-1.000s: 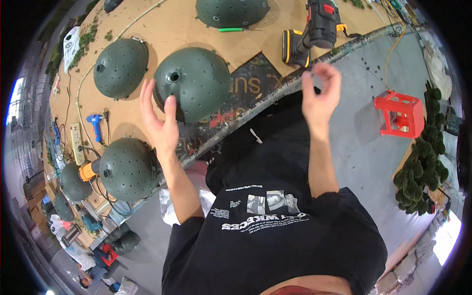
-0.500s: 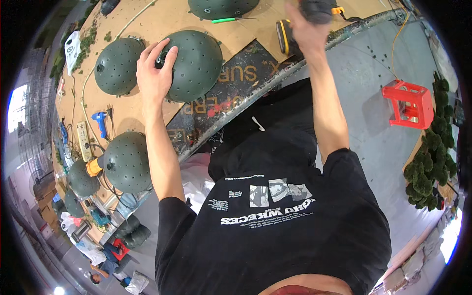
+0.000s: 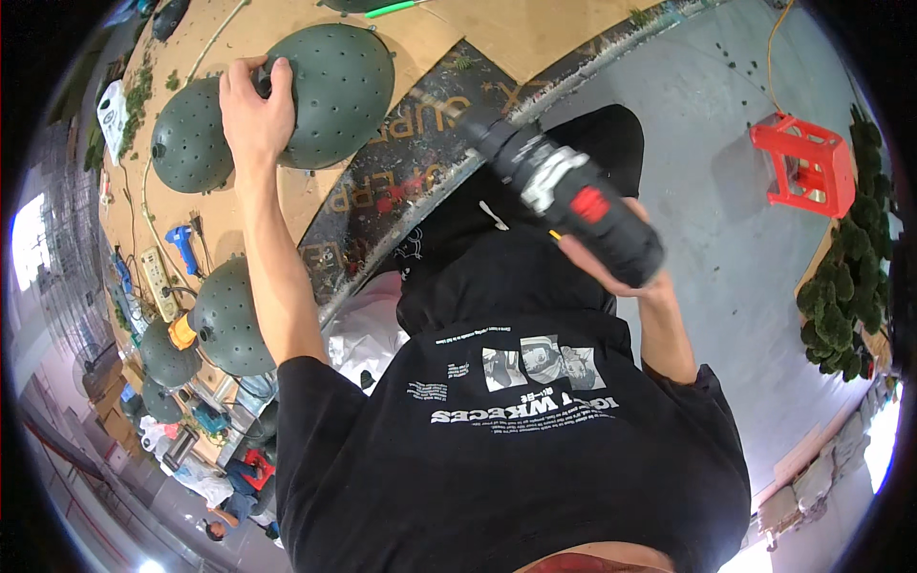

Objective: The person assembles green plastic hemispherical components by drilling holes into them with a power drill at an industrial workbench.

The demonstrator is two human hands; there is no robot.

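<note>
Head view, left grip [image 3: 258, 116] clasping one dome [image 3: 342, 95], right grip [image 3: 600, 270] holding one drill [image 3: 573, 191], one red stool [image 3: 839, 177]

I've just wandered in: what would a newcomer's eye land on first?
First, the black power drill in the right hand, near mid-picture. Next, the dark green, hole-dotted dome on the workbench, with the left hand on it. Then the bright red stool on the grey floor at right.
</note>
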